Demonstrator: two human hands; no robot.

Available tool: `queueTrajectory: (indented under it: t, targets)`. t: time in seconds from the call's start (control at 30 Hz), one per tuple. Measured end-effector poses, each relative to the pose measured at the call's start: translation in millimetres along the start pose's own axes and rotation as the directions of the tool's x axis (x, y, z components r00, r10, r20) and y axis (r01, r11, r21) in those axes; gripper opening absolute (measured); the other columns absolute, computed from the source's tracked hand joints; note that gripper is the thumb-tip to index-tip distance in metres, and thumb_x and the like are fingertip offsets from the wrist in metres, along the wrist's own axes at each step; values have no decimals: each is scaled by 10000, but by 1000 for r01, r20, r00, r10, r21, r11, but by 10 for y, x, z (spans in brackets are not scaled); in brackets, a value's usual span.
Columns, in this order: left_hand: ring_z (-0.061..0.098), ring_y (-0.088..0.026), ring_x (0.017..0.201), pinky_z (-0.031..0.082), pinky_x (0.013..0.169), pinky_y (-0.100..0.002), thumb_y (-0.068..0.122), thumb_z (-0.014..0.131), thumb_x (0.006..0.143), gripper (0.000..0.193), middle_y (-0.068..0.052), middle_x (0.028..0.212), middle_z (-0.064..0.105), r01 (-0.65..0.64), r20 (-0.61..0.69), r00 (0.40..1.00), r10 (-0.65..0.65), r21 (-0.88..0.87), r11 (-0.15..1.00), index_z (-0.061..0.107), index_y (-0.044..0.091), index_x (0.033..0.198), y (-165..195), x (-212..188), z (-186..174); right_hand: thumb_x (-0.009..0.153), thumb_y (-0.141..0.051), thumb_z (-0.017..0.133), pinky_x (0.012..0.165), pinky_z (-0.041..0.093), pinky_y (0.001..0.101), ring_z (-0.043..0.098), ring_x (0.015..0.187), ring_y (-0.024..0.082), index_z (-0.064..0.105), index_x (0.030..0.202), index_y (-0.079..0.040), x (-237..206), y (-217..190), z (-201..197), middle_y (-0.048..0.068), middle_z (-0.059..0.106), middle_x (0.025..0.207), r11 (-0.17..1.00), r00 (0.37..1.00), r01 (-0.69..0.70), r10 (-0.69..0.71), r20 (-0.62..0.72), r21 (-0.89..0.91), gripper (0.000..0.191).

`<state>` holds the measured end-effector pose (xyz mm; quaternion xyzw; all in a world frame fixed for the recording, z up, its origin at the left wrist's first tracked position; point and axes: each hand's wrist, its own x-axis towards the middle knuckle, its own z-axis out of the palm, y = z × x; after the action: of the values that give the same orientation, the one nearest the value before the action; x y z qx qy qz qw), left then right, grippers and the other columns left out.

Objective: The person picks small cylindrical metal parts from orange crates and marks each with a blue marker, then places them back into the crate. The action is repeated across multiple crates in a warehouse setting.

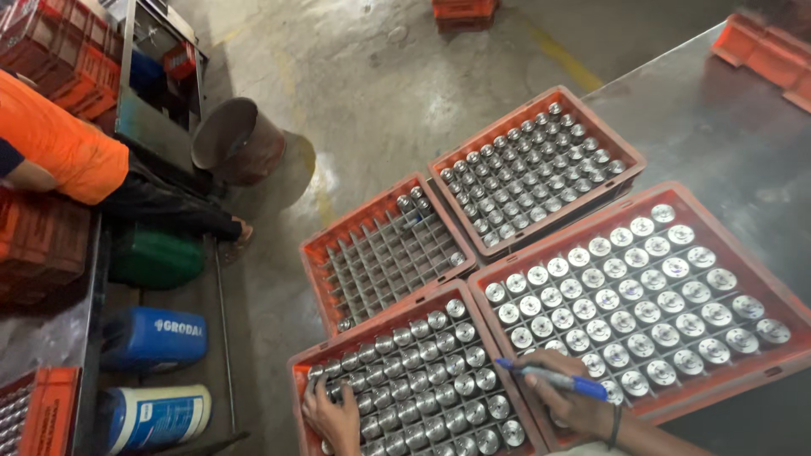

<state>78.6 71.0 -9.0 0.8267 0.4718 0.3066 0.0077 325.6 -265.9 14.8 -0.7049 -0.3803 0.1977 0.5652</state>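
Nearest, at about six o'clock, the left hand [331, 415] lies flat with its fingers spread on the round metal parts [427, 380] that fill the near orange crate [297, 365]; it grips nothing, only touches the tops of the parts at the crate's left side. Just to its right, at about five o'clock, the right hand [568, 404] is closed around a blue marker pen [553, 378], which lies almost level with its tip pointing toward nine o'clock. That hand rests over the near corner of a second, larger orange crate [764, 371], whose grid holds wider silver disc-topped parts [650, 295] in neat rows. A dark band circles the right wrist.

Farther out, around the centre, a third orange crate [314, 279] is mostly bare grid, with a few parts at its far corner and one at its near corner. Beyond it, toward one o'clock, a fourth orange crate [629, 160] is packed with smaller metal parts. The two right-hand crates sit on a grey metal table [726, 127].

At nine o'clock, blue and white canisters [156, 338] and a green one lie beside a shelf. Above them another person in an orange top [59, 143] reaches down across dark cloth. A brown round bucket [236, 139] stands on the concrete floor [380, 67] at about eleven o'clock, and more orange crates sit at the far edge near twelve.
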Motion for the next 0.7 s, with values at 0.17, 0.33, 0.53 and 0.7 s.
queueTrajectory:
  t: [0.17,0.33,0.53,0.7]
  targets:
    - [589,-392,1156,433,1026,-524,231,762,752,414,-160,1216,662,38,-2,999,-38,-84,996,722,84,1137,-44,-123,37,907,-179,619,765,581,343,774,867,230,740,1080,-41,100,-22,17,110,780,967,1000,999,-5,6,-42,25,252]
    - [593,-366,1128,451,1002,-505,208,761,815,291,-166,1134,674,5,96,995,13,-188,982,711,62,1062,316,-486,124,903,-172,634,748,573,350,756,850,236,751,1096,-42,128,-57,-24,119,768,969,1000,1000,27,-27,11,5,260]
    - [697,-297,1006,557,907,-434,185,734,851,154,-70,1026,739,118,356,935,2,-316,941,767,137,994,1108,-1112,77,905,-194,634,729,579,337,761,826,217,737,1061,-55,195,89,-250,102,775,952,1000,997,17,-15,72,-24,233]
    - [597,-457,1076,506,891,-516,253,893,683,411,-241,1118,662,104,380,925,13,-284,953,768,65,1026,1421,-1222,27,907,-203,631,752,596,335,741,870,223,747,1086,-50,103,94,-263,120,799,946,975,970,-223,221,101,16,263]
